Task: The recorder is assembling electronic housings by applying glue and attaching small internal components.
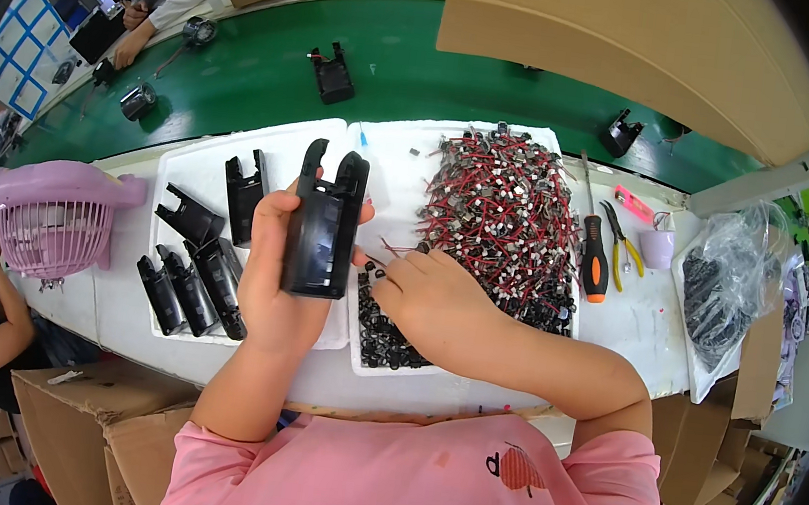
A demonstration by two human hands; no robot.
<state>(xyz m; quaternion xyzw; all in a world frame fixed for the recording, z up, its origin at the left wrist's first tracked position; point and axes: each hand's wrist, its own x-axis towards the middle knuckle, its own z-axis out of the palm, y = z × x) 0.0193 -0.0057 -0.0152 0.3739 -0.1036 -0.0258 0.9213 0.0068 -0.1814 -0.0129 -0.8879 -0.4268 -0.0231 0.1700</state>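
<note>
My left hand is wrapped round a black plastic housing, holding it upright over the white foam tray. Two prongs rise from the housing's top. Just right of it, my right hand is pinched on a small wired part; red and dark wires stick out from the fingertips, and the rest is hidden. Beyond that hand lies a heap of small connectors with red and black wires. Small black round parts fill the near end of the same tray. More black housings lie left of my left hand.
A lilac fan stands at the left. To the right lie a screwdriver, yellow-handled pliers and a bag of black parts. Housings sit on the green belt. A cardboard sheet overhangs it. Other people work at the left.
</note>
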